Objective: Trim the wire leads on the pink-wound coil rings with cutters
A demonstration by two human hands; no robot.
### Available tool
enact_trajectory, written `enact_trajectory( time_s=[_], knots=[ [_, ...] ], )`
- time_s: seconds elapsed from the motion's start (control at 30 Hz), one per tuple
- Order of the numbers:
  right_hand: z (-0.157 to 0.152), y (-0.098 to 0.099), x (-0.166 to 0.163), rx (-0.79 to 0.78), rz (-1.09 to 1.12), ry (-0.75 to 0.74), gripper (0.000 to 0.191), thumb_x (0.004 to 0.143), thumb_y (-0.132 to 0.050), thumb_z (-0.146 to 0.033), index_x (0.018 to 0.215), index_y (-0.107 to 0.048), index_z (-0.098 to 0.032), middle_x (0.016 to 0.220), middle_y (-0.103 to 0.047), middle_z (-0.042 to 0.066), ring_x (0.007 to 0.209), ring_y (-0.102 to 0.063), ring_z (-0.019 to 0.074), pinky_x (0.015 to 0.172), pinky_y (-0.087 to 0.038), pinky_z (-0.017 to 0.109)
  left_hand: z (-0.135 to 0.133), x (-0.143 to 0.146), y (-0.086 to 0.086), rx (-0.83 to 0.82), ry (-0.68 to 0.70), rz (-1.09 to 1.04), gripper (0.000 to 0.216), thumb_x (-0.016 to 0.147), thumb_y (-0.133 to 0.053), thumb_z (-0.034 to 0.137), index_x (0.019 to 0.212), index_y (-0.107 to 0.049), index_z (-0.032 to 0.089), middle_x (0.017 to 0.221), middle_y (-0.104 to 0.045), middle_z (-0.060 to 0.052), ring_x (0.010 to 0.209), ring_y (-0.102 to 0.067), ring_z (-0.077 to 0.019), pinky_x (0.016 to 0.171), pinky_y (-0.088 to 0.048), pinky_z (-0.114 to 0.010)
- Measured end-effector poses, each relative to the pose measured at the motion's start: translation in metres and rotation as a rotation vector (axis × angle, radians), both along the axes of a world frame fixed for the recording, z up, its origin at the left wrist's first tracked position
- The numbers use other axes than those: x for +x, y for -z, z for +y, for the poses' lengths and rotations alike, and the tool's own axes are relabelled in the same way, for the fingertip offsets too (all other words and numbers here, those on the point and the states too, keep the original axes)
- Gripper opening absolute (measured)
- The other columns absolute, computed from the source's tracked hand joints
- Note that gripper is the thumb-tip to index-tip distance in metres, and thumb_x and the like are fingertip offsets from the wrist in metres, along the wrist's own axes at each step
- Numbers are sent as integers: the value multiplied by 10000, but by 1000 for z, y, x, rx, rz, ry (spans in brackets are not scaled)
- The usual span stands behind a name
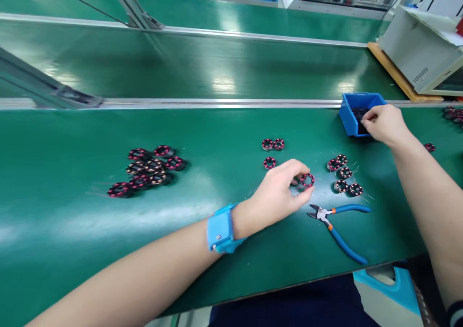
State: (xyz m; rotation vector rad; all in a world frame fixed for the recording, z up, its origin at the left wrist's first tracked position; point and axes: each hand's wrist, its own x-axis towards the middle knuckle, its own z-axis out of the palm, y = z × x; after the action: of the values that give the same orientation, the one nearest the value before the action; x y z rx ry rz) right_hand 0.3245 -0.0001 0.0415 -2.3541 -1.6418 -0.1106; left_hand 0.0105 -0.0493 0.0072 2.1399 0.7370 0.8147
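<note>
My left hand [277, 192], with a blue strap [220, 229] round its wrist, pinches a small ring-shaped coil [307, 180] with pink and black segments just above the green bench. My right hand [386, 123] reaches over the front of a blue bin [348, 116] holding small dark pieces [359, 113]. Its thumb and fingertips are pressed together at the bin's contents; whatever they grip is too small to make out. Below the left hand's coil lie blue-handled side cutters [321, 214], jaws apart. Several coils with loose wire ends [341, 186] sit right of that hand.
On the left is a group of several ring coils [139, 181]. Three more coils [269, 162] lie behind my left hand. A metal rail [217, 103] crosses behind the bin, and a grey-white machine [419, 52] stands on a wooden board at back right.
</note>
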Motion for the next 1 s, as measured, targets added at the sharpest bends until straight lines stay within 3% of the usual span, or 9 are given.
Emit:
enact_trajectory(
  time_s=[0.1, 0.17, 0.23, 0.3, 0.37, 0.53, 1.0],
  knots=[
    [-12, -9, -12, 105, 74, -56, 79, 710, -615, -136, 723, -690, -159, 704, -706, 86, 710, -678, 261, 773, -535, 400, -14, -25, 1, -131, -53, -36, 158, 742, -663, 188, 884, -605, 151, 896, -661, -54, 709, -608, -118, 620, -532, -226],
    [-32, -16, -38, 211, 175, -137, 65, 734, -616, -163, 743, -679, -175, 710, -703, 62, 649, -664, 219, 689, -546, 355, -18, -35, 1, -210, -114, -47, 143, 730, -672, 183, 853, -609, 145, 856, -659, -46, 627, -578, -94, 569, -516, -208],
    [-59, -18, -75, 299, 400, -360, 36, 766, -631, -205, 774, -666, -199, 728, -699, 45, 620, -647, 197, 597, -533, 321, -19, -40, 1, -273, -156, -59, 139, 726, -678, 177, 841, -611, 137, 821, -654, -39, 565, -544, -73, 534, -497, -196],
    [-87, -12, -114, 203, 498, -654, 65, 811, -599, -173, 797, -644, -217, 807, -695, 44, 718, -653, 193, 667, -533, 320, -17, -41, 0, -318, -169, -72, 143, 718, -691, 171, 831, -614, 131, 798, -652, -33, 545, -528, -63, 511, -478, -182],
    [-106, 0, -143, 135, 501, -826, 121, 862, -528, -136, 833, -611, -219, 833, -673, 52, 748, -639, 182, 688, -525, 315, -14, -40, 0, -351, -163, -83, 148, 711, -700, 166, 829, -617, 130, 786, -650, -28, 542, -522, -59, 499, -465, -171],
    [-111, 23, -159, 61, 506, -821, 122, 903, -474, -137, 843, -555, -206, 832, -651, 63, 741, -622, 182, 693, -508, 314, -11, -38, -1, -378, -139, -110, 150, 719, -687, 156, 847, -612, 135, 802, -644, -28, 567, -537, -66, 515, -474, -174],
    [-107, 24, -156, 20, 513, -795, 109, 906, -476, -125, 863, -520, -215, 837, -635, 50, 741, -603, 175, 673, -474, 299, -11, -39, -2, -363, -88, -133, 131, 740, -653, 129, 863, -608, 131, 810, -630, -26, 612, -550, -78, 532, -477, -185]
  ],
)
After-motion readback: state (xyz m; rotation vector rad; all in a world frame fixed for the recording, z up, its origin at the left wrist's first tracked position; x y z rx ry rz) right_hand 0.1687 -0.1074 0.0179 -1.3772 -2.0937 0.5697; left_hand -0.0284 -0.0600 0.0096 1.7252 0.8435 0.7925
